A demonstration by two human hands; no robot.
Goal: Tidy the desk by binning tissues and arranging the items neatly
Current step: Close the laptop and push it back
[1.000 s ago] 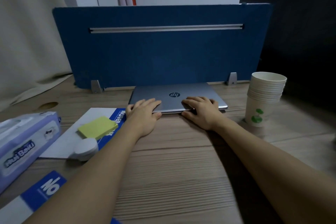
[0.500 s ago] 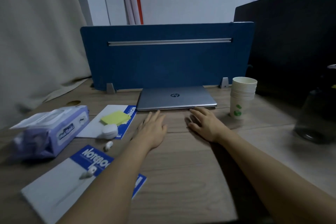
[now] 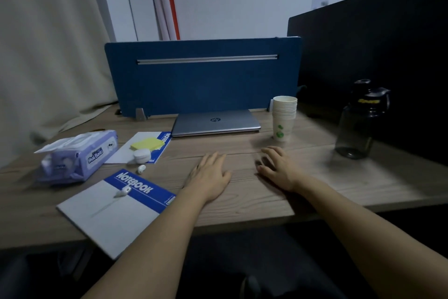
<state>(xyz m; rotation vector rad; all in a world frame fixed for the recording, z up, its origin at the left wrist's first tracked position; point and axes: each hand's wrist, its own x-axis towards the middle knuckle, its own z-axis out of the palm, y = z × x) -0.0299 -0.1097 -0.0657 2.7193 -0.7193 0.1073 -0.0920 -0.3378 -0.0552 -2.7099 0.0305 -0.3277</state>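
My left hand and my right hand lie flat and empty on the wooden desk, fingers apart, short of the shut grey laptop by the blue divider. To the left lie a purple tissue pack, a notebook with one white earbud on it, and a second notebook bearing a yellow sticky pad and a white earbud case. Another earbud rests on the desk between the notebooks.
A stack of paper cups stands right of the laptop. A dark water bottle stands further right near a black partition. The blue divider closes the back; a curtain hangs at left.
Both hands have left the laptop's front edge and drawn back toward me onto bare desk. The view has pulled back, so the bottle and near notebook now show.
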